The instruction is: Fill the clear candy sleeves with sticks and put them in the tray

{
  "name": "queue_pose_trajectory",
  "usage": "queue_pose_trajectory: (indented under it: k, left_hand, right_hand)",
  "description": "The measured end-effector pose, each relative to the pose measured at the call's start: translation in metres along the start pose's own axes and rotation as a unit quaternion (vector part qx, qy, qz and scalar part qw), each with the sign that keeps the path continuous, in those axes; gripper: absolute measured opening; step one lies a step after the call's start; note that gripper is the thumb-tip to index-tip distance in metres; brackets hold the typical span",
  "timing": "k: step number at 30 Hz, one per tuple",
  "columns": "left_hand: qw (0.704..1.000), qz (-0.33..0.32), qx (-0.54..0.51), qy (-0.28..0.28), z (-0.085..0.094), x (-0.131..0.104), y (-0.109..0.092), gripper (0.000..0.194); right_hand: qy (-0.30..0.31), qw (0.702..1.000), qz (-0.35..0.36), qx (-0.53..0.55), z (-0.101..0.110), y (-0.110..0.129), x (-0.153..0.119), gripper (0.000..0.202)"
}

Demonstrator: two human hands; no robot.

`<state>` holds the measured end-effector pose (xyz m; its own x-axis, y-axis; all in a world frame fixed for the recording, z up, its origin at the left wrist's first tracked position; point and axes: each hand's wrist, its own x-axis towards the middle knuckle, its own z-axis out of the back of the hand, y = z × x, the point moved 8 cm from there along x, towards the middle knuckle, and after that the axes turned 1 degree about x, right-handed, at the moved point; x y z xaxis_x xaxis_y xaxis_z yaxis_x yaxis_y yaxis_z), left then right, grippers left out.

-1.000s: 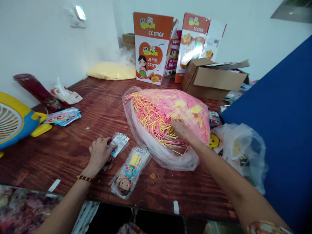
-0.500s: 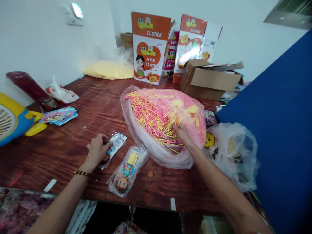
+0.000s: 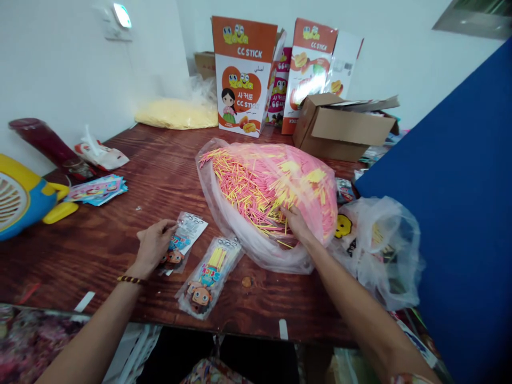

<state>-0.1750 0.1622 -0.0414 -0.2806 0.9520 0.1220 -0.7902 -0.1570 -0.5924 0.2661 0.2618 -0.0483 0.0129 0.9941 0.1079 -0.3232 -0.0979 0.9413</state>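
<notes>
Dark-and-yellow bracelet (image 3: 130, 279), multicoloured patterned clothing (image 3: 215, 372)

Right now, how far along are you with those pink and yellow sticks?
Already done, it seems: the front packet shows yellow sticks inside. In hand: the left hand is at another packet, where I can't make out any sticks; the right hand reaches into the big bag. Left: lots of loose sticks there.

Two hands (image 3: 154, 244) (image 3: 295, 223), one bracelet (image 3: 131, 279), one stick-filled bag (image 3: 272, 260)
</notes>
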Motion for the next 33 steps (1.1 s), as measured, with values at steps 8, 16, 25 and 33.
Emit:
queue_pose_trajectory:
  k: [8, 16, 25, 33]
  left_hand:
    - [0.985, -0.052, 0.165, -0.015, 0.005, -0.002, -0.009, 0.033]
    - [0.988, -0.053, 0.147, -0.019, 0.009, -0.004, -0.018, 0.027]
    - [1.000, -0.014, 0.012, 0.009, 0.008, 0.000, -0.009, 0.030]
    - [1.000, -0.008, -0.001, 0.004, 0.012, -0.003, -0.008, 0.026]
  right_hand:
    - [-0.017, 0.999, -0.001, 0.033, 0.026, 0.027, 0.013, 0.027]
    - [0.041, 0.993, -0.064, 0.086, 0.032, 0.003, -0.007, 0.027]
    - [0.019, 0.967, -0.058, -0.249, 0.056, 0.011, -0.002, 0.009]
    - [0.055, 0.975, -0.061, -0.204, 0.070, 0.026, -0.019, 0.012]
